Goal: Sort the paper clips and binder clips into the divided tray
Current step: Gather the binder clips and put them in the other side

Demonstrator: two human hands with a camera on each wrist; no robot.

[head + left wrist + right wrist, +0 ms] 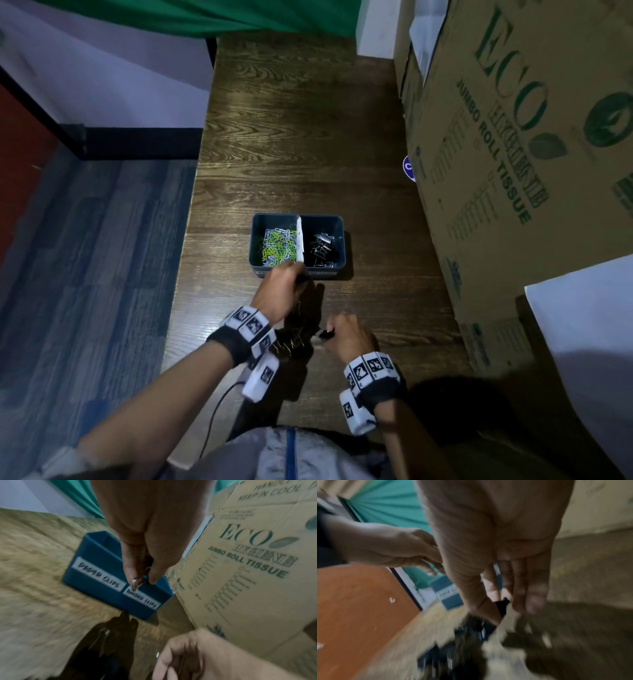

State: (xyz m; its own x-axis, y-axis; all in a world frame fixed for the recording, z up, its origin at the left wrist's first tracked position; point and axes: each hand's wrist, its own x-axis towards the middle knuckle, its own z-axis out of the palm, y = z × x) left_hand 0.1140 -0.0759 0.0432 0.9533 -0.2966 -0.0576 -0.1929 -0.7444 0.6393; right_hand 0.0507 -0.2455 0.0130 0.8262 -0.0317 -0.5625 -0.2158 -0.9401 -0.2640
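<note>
The blue divided tray stands mid-table, with coloured paper clips in its left half and black binder clips in its right half. My left hand hovers at the tray's front wall and pinches a binder clip by its silver wire between thumb and forefinger. The tray's front carries two white labels. My right hand is lower, beside a dark pile of loose binder clips on the table. It pinches one black binder clip. Both wrist views are blurred.
Tall cardboard boxes printed "jumbo roll tissue" line the table's right side, close to the tray. The wooden table's left edge drops to a blue floor. A black cable hangs below my left wrist.
</note>
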